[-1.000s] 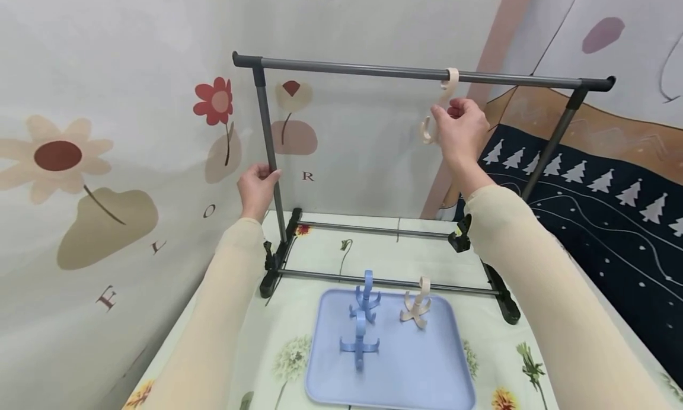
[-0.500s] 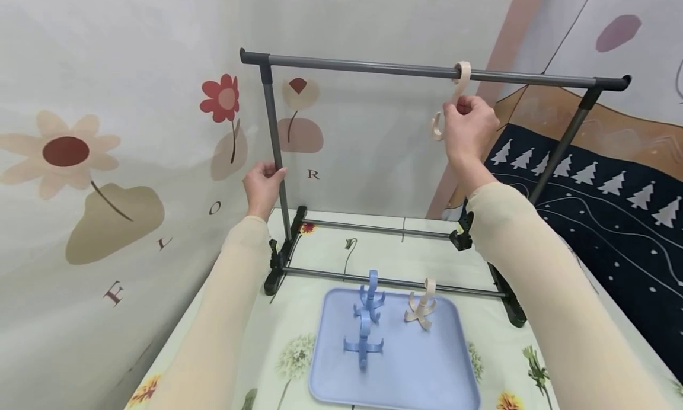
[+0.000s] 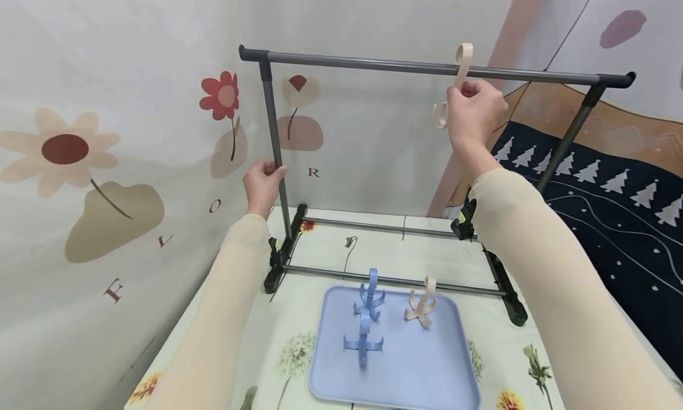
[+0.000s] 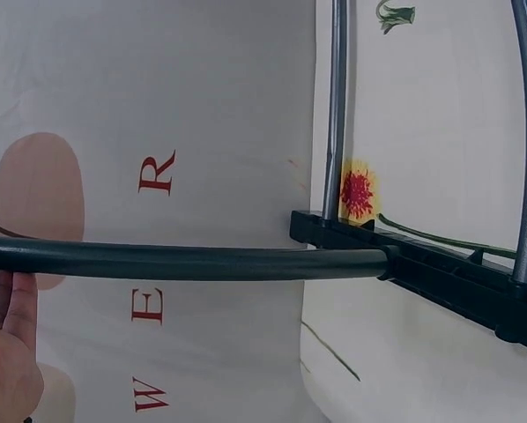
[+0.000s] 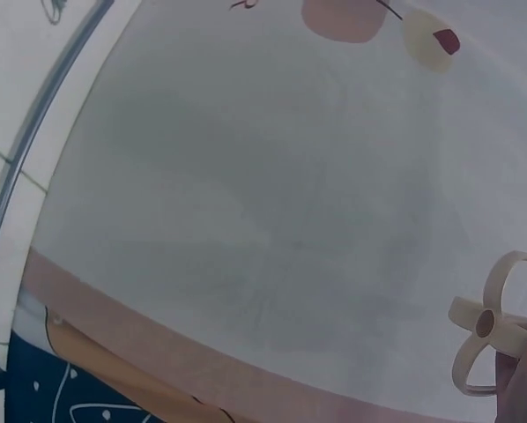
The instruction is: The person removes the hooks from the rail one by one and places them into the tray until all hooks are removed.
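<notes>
My right hand holds a beige multi-prong rotating hook at the rack's top bar. The hook's curved top now stands above the bar, and its stem crosses in front of it. From below, the right wrist view shows the hook's prongs next to the fingers. My left hand pinches the left post of the dark metal rack between thumb and fingers. In the left wrist view, fingers touch this post from one side.
A light blue tray lies on the floral tablecloth in front of the rack. On it stand two blue hooks and another beige hook. The rack's lower bars run behind the tray.
My right hand has lifted the beige hook, so its curve has risen from around the bar to above it. The left hand stays on the post. The head view has shifted slightly.
</notes>
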### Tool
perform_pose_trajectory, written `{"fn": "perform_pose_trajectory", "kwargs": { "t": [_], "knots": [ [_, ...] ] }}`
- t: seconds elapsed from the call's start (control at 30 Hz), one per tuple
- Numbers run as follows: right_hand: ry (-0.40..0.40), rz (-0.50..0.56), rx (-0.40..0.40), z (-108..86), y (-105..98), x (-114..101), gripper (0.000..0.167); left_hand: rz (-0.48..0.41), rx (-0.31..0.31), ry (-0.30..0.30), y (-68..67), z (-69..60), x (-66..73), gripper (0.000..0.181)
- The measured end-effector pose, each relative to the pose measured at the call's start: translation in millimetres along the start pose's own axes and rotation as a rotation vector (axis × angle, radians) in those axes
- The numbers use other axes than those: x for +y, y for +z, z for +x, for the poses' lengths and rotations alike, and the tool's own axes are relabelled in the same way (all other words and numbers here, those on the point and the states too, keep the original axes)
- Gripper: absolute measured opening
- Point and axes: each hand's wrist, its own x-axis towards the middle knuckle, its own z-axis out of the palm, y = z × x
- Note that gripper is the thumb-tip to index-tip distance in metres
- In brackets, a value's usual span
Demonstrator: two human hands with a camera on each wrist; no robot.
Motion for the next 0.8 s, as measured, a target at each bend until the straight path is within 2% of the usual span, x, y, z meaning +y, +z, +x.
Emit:
{"fn": "perform_pose_trajectory", "kwargs": {
  "t": [0.27,0.4,0.57,0.8],
  "knots": [
    [0.019,0.052,0.015,-0.5,-9.7,-3.9,0.030,-0.008,-0.015,-0.001,5.5,0.9,-0.9,0.028],
    [-0.005,0.066,0.006,-5.7,-14.1,-1.2,0.030,-0.009,-0.021,0.010,5.8,2.2,-1.7,0.029],
    [-0.075,0.080,-0.028,-18.3,-18.8,2.7,0.029,-0.012,-0.024,0.009,2.8,3.7,-4.3,0.029],
    [-0.108,0.094,-0.106,-45.2,-21.0,7.2,0.030,0.015,-0.026,-0.002,-6.1,7.1,-9.5,0.033]
  ]
}}
